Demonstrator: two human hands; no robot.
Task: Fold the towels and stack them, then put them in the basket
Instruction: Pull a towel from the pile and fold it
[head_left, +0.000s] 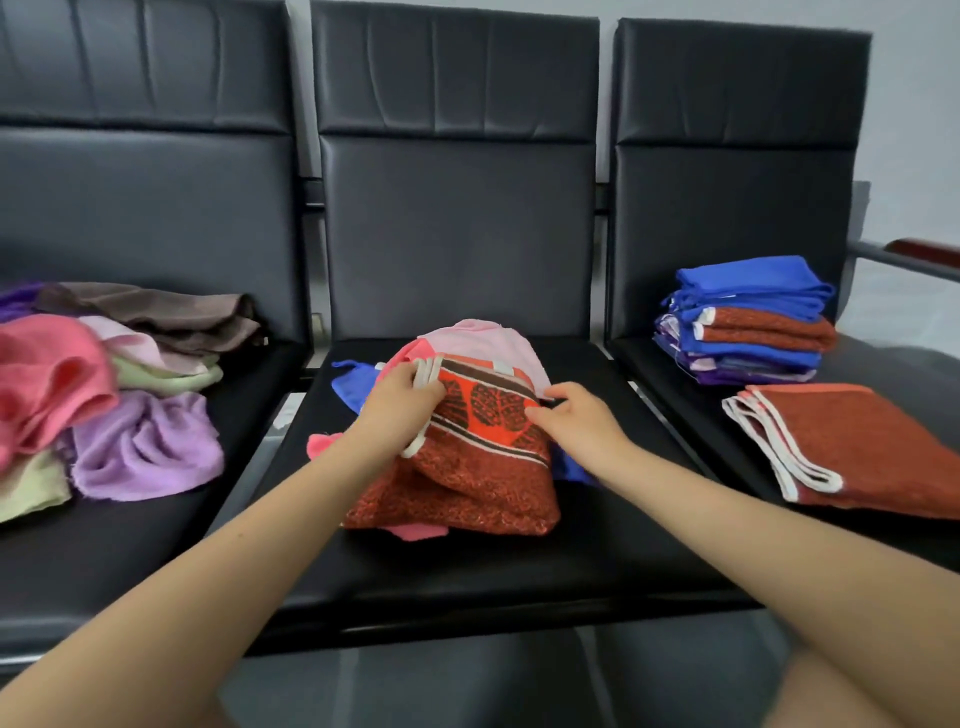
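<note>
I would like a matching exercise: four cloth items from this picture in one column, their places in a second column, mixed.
1. patterned red towel
2. folded stack
3. lilac towel
4. single folded red towel

A. left seat, unfolded pile
B. right seat, at the back
C. middle seat, under both hands
D. right seat, at the front

Pairs: 1-C, 2-B, 3-A, 4-D

Rust patterned towel (483, 447) lies half-folded on middle seat.
</note>
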